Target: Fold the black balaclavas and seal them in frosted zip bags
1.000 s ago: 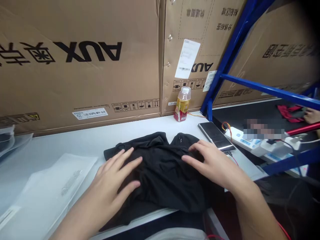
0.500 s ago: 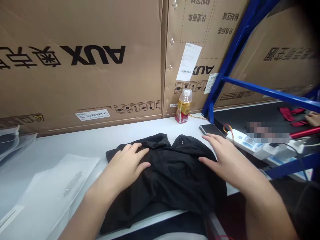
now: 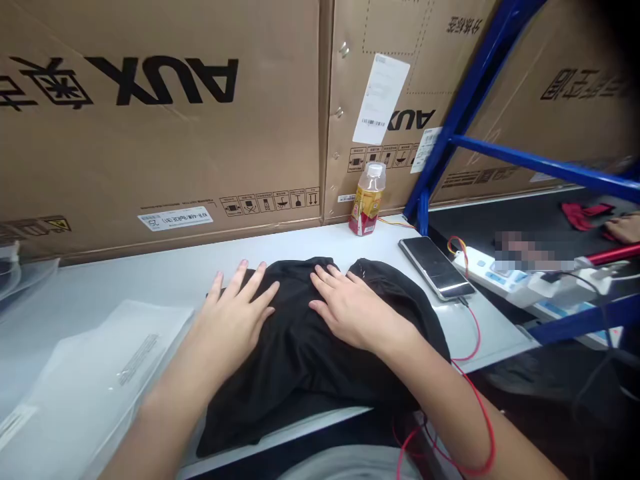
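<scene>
A black garment [image 3: 300, 347] lies spread on the white tabletop, partly hanging over its front edge; its exact kind is not clear. My left hand [image 3: 237, 313] rests at its upper left edge, fingers spread. Flat on the garment's upper middle lies my right hand [image 3: 345, 303], its fingers stretched out. Neither hand grips anything. Left of the garment is a frosted plastic bag [image 3: 115, 360] with small print.
Large cardboard boxes [image 3: 240, 147] stand along the back. A drink bottle [image 3: 368, 200] is before them. A phone [image 3: 437, 267] with a red cable lies right, near a blue rack post [image 3: 450, 113] and a white power strip [image 3: 487, 272]. Another person's hand [image 3: 625, 228] shows far right.
My right hand has moved left from the garment's right side onto its middle, uncovering the phone. My left hand has shifted slightly left and spread its fingers. The view has tilted slightly down.
</scene>
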`<state>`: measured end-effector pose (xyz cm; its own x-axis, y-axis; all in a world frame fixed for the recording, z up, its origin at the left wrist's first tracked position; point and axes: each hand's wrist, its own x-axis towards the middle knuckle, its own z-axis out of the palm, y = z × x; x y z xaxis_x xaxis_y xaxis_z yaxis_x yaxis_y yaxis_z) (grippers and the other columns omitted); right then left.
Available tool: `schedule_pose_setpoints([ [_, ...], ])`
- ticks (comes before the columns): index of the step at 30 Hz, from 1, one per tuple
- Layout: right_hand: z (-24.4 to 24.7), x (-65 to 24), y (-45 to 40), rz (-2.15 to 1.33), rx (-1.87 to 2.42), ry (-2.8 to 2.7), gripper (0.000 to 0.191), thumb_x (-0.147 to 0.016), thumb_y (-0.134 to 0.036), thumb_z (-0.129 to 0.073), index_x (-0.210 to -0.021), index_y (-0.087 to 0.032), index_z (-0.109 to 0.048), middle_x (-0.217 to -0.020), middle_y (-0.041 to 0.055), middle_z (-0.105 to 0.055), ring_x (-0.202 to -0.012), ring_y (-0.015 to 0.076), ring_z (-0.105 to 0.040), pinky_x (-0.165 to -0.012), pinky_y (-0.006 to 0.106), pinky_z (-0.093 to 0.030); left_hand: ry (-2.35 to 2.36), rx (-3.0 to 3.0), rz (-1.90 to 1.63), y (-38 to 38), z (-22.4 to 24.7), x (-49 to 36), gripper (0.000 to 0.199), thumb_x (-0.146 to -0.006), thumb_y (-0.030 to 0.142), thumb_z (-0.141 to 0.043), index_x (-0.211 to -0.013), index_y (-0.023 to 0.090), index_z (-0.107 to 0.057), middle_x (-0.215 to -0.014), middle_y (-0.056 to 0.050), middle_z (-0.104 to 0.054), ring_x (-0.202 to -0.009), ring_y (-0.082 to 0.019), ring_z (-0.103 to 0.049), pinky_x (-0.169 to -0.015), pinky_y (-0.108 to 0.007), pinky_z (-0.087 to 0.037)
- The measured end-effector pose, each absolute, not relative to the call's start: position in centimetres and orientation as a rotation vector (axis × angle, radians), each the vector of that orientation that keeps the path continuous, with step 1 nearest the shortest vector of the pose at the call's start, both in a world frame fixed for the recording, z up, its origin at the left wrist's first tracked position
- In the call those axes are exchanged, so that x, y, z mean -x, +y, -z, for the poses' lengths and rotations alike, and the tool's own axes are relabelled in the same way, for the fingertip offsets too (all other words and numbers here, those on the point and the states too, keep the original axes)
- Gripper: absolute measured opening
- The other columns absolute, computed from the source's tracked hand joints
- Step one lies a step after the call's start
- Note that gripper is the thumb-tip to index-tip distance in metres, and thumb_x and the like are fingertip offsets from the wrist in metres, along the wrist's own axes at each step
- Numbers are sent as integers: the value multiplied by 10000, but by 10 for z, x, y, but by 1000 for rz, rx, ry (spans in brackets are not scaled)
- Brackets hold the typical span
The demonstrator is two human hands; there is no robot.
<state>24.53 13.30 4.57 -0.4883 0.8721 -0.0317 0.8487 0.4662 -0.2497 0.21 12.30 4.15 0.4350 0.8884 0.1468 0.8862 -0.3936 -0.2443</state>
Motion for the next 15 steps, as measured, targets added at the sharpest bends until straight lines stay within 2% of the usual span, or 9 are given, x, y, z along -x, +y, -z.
schedule_pose_setpoints([
  [2, -45, -247, 131, -374, 1495, -2630, 629, -1105, -434, -443, -1627, -87, -385, -1710, 154, -315, -1591, 383, -290, -1264, 627, -312, -1595, 2413, -81, 129, -42, 9, 478, -1068, 278, -367, -1443, 270, -663, -1631, -108, -503, -1516, -452, -426, -1152, -722, -388],
  [4, -46, -249, 126, -369, 1436, -2632, 626, -1092, -424, -483, -1627, -111, -396, -1711, 151, -321, -1592, 392, -282, -1262, 643, -311, -1649, 2396, -106, 132, -47, 17, 476, -1051, 323, -396, -1424, 228, -675, -1581, -133, -560, -1467, -470, -485, -1110, -747, -419],
  [7, -52, -258, 110, -309, 1329, -2577, 575, -1092, -365, -481, -1627, -163, -415, -1730, 111, -296, -1614, 380, -218, -1281, 638, -284, -1695, 2318, -50, 119, -61, 17, 571, -1001, 421, -475, -1459, 117, -629, -1613, -216, -491, -1493, -530, -414, -1102, -825, -363],
  [9, -55, -268, 94, -290, 1269, -2546, 572, -1102, -362, -455, -1645, -198, -384, -1753, 72, -237, -1631, 353, -155, -1302, 621, -249, -1638, 2333, 59, 97, -68, 10, 681, -987, 520, -505, -1524, 104, -561, -1665, -222, -402, -1533, -535, -342, -1129, -817, -352],
  [10, -54, -275, 86, -307, 1243, -2550, 590, -1103, -386, -453, -1659, -217, -353, -1761, 57, -202, -1636, 342, -134, -1309, 616, -234, -1556, 2411, 109, 84, -68, 6, 734, -981, 590, -518, -1564, 144, -519, -1686, -188, -374, -1545, -508, -338, -1149, -770, -386],
  [12, -49, -288, 69, -386, 1223, -2587, 644, -1094, -455, -475, -1680, -256, -295, -1766, 39, -172, -1638, 338, -116, -1309, 625, -222, -1302, 2651, 152, 58, -62, 0, 786, -952, 675, -571, -1605, 251, -465, -1687, -101, -393, -1516, -434, -436, -1140, -639, -499],
  [13, -45, -294, 63, -433, 1228, -2608, 663, -1089, -483, -484, -1684, -271, -281, -1763, 35, -182, -1637, 342, -120, -1304, 632, -229, -1168, 2749, 149, 47, -56, -1, 745, -957, 643, -602, -1598, 287, -469, -1661, -61, -444, -1472, -389, -513, -1120, -572, -547],
  [15, -35, -305, 54, -499, 1257, -2634, 670, -1086, -506, -485, -1684, -290, -275, -1753, 31, -223, -1634, 348, -141, -1297, 643, -241, -980, 2843, 145, 31, -41, 4, 578, -1006, 433, -622, -1560, 313, -514, -1571, 7, -565, -1376, -299, -630, -1115, -464, -574],
])
